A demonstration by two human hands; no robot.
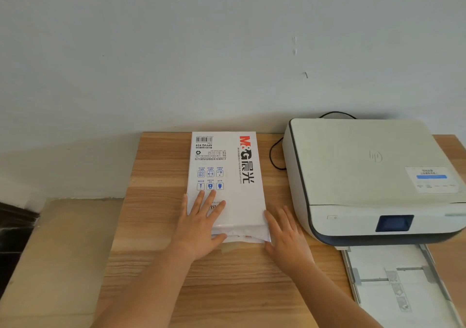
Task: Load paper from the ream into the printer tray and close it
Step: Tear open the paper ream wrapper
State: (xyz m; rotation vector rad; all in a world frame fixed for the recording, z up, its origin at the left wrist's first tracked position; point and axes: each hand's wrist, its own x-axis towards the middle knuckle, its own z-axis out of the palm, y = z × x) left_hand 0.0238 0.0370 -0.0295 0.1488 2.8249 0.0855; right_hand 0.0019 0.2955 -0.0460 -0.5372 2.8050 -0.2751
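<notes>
tray (401,285) already sitting pulled out, empty | left hand (201,227) pressing flat on ream (227,171), right hand (285,237) resting open beside it | still needing: paper out, loading, closing

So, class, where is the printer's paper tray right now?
In the head view, the paper tray sits pulled out at lower right, in front of the printer, on the wooden desk, right of the right hand.

The ream (227,176) wrapper carries a red and black "M&G" logo with Chinese characters beside it, and near its far end a barcode over the code "APYVQ 959" (all printed upside down from here). On the printer (365,171) lid sits an embossed "hp" mark; the sticker at its right has print too small to read.
</notes>
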